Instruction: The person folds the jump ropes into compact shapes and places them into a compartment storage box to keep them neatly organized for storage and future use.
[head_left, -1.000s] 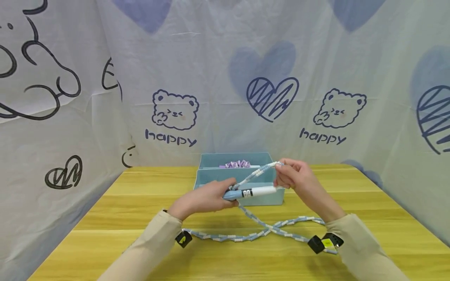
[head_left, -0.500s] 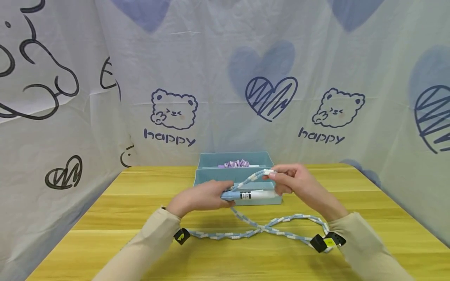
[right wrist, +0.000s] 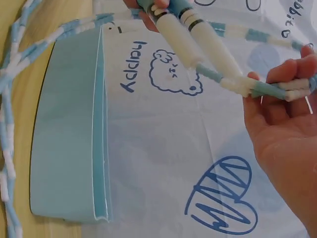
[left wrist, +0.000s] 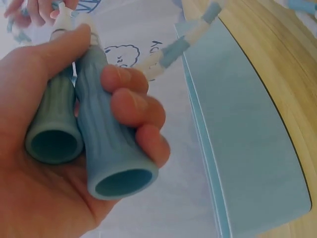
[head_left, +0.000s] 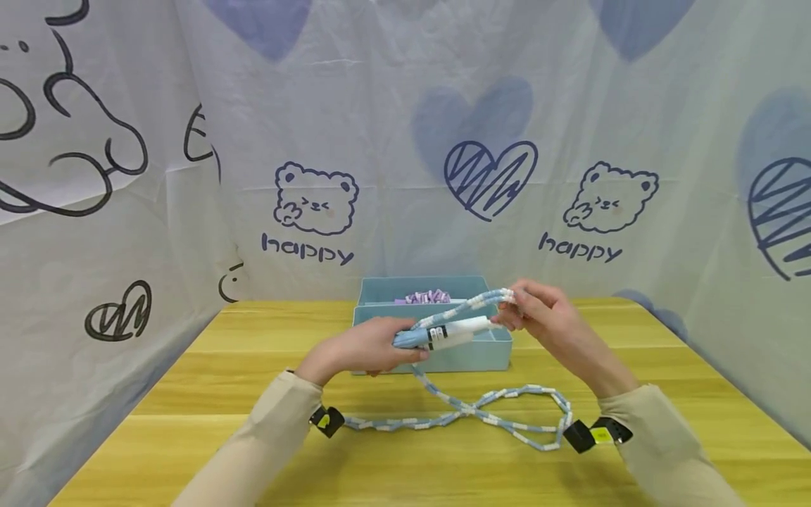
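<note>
A beaded jump rope in blue and white is in both hands. My left hand (head_left: 364, 346) grips its two handles side by side; in the left wrist view the blue ribbed grips (left wrist: 106, 119) lie in the palm, their hollow ends toward the camera. The white handle sections (right wrist: 213, 47) point toward my right hand (head_left: 545, 320). Between curled fingers and thumb that hand pinches beaded rope (right wrist: 267, 90) near the white tips. A stretch of rope (head_left: 465, 307) arches between the two hands. Below them the rest of the rope (head_left: 500, 421) hangs onto the table in a crossing loop.
Just behind the hands stands a light blue divided box (head_left: 472, 358), with a purple and white beaded bundle (head_left: 427, 296) in its rear compartment. The wooden table (head_left: 253, 451) meets a printed cloth backdrop (head_left: 405, 225) at its far edge.
The right hand dips toward the left, then draws back up and to the right with the rope. The handles now tilt upward at their white ends. The loop on the table has shifted left.
</note>
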`<state>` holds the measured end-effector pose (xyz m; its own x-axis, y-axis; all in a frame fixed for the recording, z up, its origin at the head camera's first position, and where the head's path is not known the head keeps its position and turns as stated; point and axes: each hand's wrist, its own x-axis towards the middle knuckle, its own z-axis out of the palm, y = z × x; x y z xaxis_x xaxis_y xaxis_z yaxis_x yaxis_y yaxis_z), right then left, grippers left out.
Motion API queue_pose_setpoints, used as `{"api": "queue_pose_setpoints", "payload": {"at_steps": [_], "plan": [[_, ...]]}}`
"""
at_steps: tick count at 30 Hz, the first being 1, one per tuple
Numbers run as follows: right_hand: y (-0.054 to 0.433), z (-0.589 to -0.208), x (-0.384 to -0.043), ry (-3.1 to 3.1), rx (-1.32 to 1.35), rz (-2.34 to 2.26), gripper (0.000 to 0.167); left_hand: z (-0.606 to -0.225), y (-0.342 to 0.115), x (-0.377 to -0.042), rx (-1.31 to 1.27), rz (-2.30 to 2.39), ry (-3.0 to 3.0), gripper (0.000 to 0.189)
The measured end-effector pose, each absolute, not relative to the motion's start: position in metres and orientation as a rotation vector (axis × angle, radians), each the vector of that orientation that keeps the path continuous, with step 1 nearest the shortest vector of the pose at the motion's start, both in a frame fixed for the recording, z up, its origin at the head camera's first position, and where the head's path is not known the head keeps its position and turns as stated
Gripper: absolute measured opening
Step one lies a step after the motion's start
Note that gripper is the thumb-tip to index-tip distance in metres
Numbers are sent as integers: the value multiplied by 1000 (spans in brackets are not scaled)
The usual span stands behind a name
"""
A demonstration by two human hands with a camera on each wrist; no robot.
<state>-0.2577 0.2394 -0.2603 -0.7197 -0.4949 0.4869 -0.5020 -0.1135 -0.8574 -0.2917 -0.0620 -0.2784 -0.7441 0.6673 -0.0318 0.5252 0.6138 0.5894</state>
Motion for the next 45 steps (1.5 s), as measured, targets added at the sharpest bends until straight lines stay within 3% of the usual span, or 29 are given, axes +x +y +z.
{"api": "queue_pose_setpoints", "payload": {"at_steps": [3, 5, 14, 19, 27, 32, 45], "plan": [[240, -261, -256, -2209, 1131, 1839, 36, -279, -64, -294, 954, 887, 2586, 24], [239, -263, -255, -2328, 1088, 1662, 36, -281, -66, -297, 944, 934, 2580, 23], [231, -288, -262, -2557, 1040, 569, 11, -287, -70, -306, 898, 1152, 2406, 20], [223, -302, -271, -2493, 971, 285, 3, -290, -66, -307, 860, 1260, 2191, 28], [211, -314, -278, -2257, 985, 388, 16, -297, -62, -305, 837, 1335, 2089, 32], [205, -319, -269, -2395, 1026, 718, 9, -298, -61, -305, 827, 1309, 2174, 32], [181, -330, -264, -2904, 1087, 1160, 49, -301, -52, -301, 936, 1300, 2080, 29]]}}
